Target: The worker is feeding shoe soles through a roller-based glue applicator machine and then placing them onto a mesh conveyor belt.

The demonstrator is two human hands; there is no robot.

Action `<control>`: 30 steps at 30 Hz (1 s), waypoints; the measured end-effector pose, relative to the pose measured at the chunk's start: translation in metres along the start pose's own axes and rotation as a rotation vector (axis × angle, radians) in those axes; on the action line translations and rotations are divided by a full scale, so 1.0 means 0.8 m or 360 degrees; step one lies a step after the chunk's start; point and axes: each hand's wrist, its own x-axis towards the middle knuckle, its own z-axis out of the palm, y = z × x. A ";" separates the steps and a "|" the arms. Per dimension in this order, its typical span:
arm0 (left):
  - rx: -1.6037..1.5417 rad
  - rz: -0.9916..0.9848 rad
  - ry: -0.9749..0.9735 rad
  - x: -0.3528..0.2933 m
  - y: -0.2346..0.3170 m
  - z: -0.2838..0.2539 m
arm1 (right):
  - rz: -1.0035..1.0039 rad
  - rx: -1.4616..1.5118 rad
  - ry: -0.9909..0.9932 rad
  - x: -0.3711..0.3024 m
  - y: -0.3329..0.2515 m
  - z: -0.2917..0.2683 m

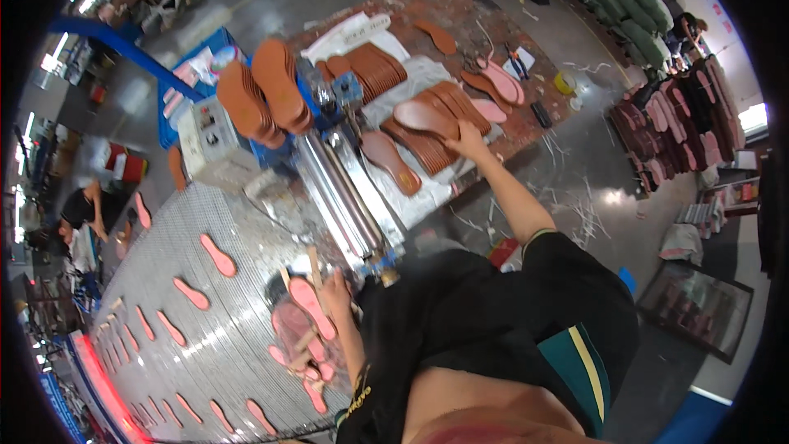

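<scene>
At the far side of the work surface point(526, 127), the right hand point(467, 141) reaches out with the arm stretched long, its fingers closed on the edge of a pinkish-brown insole point(423, 115) that lies on top of a fanned row of brown insoles point(440, 144). Nearer the body, the left hand point(337, 289) rests on a pink insole point(311, 306) at the edge of the mesh conveyor point(164, 279); whether its fingers actually grip it cannot be told.

Between the two hands stands a roller machine point(341, 197) with long shiny cylinders, and a single brown insole point(393, 162) lies on the white sheet point(419, 197) just beside it. Behind the machine, two tall stacks of orange-brown insoles point(263, 94) stand on edge, with a blue crate point(185, 107) beside them. More stacked brown insoles point(374, 66) lie further back, and a pair of pink insoles point(503, 82) sits toward the right end of the surface, near scissors and a small yellow roll point(564, 82).

Rows of pink insoles point(193, 293) lie spaced apart along the conveyor. Racks of pink insoles point(682, 123) stand to the right on the grey concrete floor point(592, 181), which is littered with pale trimmings. Another person point(82, 214) works at the far left.
</scene>
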 end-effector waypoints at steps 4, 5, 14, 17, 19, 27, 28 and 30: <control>0.0068 0.0015 0.0017 0.000 -0.005 -0.004 | -0.0001 0.0304 0.0077 -0.008 -0.020 0.011; -0.0108 0.0073 0.0056 -0.002 0.002 -0.003 | -0.0018 0.0353 0.0135 -0.014 -0.021 0.006; -0.0167 0.0147 0.0003 0.010 0.055 -0.015 | -0.0092 0.0872 0.0073 -0.022 -0.047 -0.081; -0.0127 0.0174 0.0083 0.027 0.077 -0.030 | -0.0326 0.0999 -0.0274 -0.033 -0.101 -0.150; -0.0141 0.0180 0.0024 0.040 0.103 -0.046 | -0.0419 0.1056 -0.0541 -0.041 -0.123 -0.176; -0.0085 0.0604 -0.0357 0.081 0.213 -0.084 | -0.0885 0.0900 -0.0799 -0.052 -0.205 -0.118; 0.0068 0.0732 -0.0502 0.077 0.228 -0.089 | -0.0825 0.1021 -0.0743 -0.058 -0.220 -0.109; 0.0220 0.0862 -0.0663 0.083 0.242 -0.087 | -0.0749 0.1135 -0.0679 -0.074 -0.233 -0.097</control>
